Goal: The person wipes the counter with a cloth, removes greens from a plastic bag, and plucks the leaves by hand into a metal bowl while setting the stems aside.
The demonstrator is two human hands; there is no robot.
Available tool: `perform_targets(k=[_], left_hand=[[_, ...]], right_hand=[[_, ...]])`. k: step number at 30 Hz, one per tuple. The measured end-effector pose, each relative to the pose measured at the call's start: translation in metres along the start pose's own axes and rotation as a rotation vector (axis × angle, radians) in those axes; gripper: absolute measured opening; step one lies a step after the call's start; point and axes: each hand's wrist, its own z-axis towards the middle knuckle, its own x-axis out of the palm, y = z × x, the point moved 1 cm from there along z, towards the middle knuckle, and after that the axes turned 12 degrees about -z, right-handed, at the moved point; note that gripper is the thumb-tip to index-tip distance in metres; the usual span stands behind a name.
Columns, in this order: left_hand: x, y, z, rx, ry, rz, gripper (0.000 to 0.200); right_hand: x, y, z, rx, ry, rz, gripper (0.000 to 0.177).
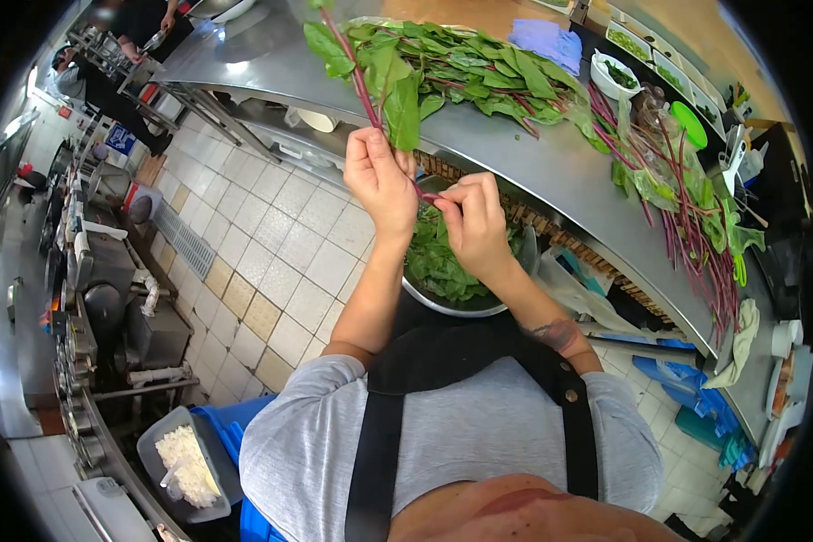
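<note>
My left hand [377, 185] is closed round a leafy stalk with a red stem [353, 77], holding it upright with its green leaves at the top. The fingers of my right hand [475, 219] pinch the stalk's lower end, a little to the right of my left hand. Below both hands a metal bowl [490, 313] holds many loose green leaves [443, 265]. On the steel counter [551, 172] ahead lies a pile of the same leafy stalks [501, 68]. To the right is a heap of red stems [696, 226], with some leaves and clear plastic among them.
A blue cloth [547, 45] and a white bowl of chopped greens [615, 75] stand at the counter's back. Containers of greens [628, 42] line the far right. At lower left is a tub of white food [188, 465]. Two people [99, 86] stand at the far left.
</note>
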Motion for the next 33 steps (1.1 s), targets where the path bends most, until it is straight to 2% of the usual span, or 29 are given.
perform_targets(k=[9,11,12,14,17,20,21,24,26,28,29,32,33], left_hand=[[0.006,0.009,-0.007,-0.053,0.085,-0.060,0.018],[-0.010,-0.004,0.018,-0.039,-0.053,-0.042,0.018],[-0.016,-0.010,0.031,-0.029,-0.124,-0.034,0.018],[-0.016,-0.015,0.046,-0.037,-0.025,-0.026,0.022],[-0.014,-0.015,0.039,-0.100,0.110,-0.002,0.024],[-0.010,-0.010,0.030,-0.159,0.171,0.021,0.020],[-0.009,-0.010,0.027,-0.191,0.184,0.000,0.018],[-0.001,-0.012,0.018,-0.263,0.208,-0.019,0.015],[0.002,-0.011,0.016,-0.249,0.250,-0.005,0.014],[-0.006,-0.009,0.020,-0.261,0.190,-0.123,0.015],[-0.009,-0.009,0.023,-0.261,0.162,-0.182,0.015],[-0.010,-0.006,0.024,-0.069,0.108,0.113,0.016],[-0.014,-0.002,0.023,-0.034,0.073,0.076,0.017]], right_hand=[[-0.011,0.005,-0.012,0.087,-0.066,-0.068,0.015],[-0.021,0.003,-0.017,0.172,-0.121,-0.110,0.013],[-0.029,-0.003,-0.020,0.140,-0.093,-0.160,0.007],[-0.031,-0.006,-0.023,0.253,-0.054,0.140,0.002],[-0.021,-0.014,-0.015,0.459,-0.086,0.463,0.007],[-0.037,-0.025,-0.007,0.661,-0.046,0.572,0.006],[-0.043,-0.024,0.000,0.559,-0.049,0.411,0.009],[-0.064,0.003,0.038,0.090,0.143,0.043,0.016],[-0.057,-0.002,0.038,0.084,0.282,0.048,0.020],[-0.050,-0.015,0.032,0.041,0.391,0.076,0.019],[-0.047,-0.015,0.028,0.060,0.389,0.091,0.018],[-0.044,-0.002,0.011,0.106,0.359,0.080,0.015],[-0.044,0.003,0.004,0.113,0.360,0.068,0.015]])
